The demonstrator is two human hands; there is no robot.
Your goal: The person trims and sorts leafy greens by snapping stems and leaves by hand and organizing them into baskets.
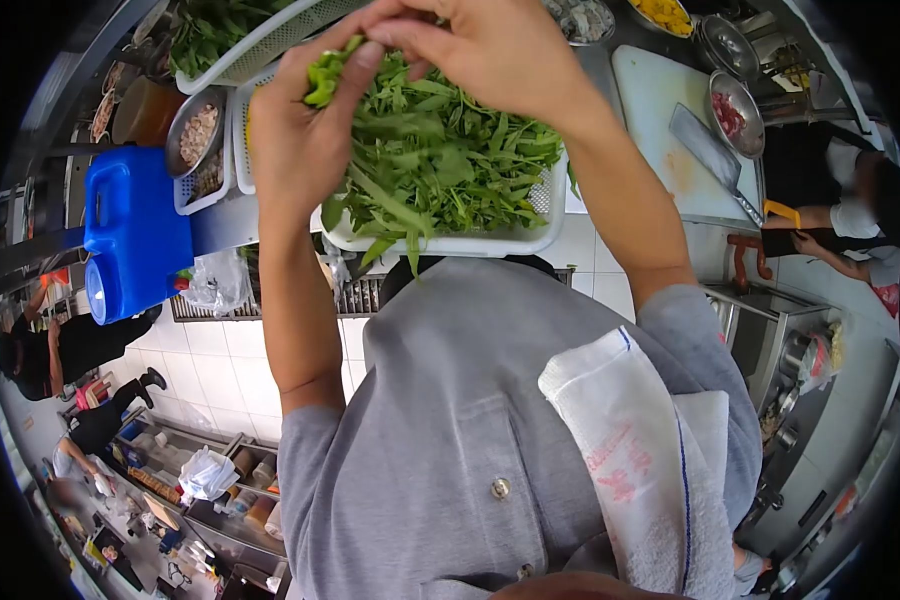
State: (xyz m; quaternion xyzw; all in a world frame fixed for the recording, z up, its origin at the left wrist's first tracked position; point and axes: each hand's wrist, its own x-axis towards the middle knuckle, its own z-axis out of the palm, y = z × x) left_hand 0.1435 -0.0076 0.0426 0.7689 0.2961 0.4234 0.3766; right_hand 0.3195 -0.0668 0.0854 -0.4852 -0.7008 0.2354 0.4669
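Note:
My left hand [305, 125] is closed around a small bunch of bright green vegetable stems [327, 78], whose cut-looking ends poke out between thumb and fingers. Long leaves trail below it over a heap of leafy greens [450, 160], which look like water spinach. My right hand [470, 45] meets the left at its fingertips, thumb and fingers pinched together; what they pinch is hidden. Beneath both hands, the heap fills a white perforated plastic basket [490, 243] at the counter's near edge.
Left are another basket [255, 55] of greens, a metal bowl [183, 165] of chopped pinkish food and a blue jerrycan [135, 230]. On the right, a cleaver [705, 148] lies on a white cutting board [660, 90], beside a bowl of red meat [735, 115]. Other people stand at both sides.

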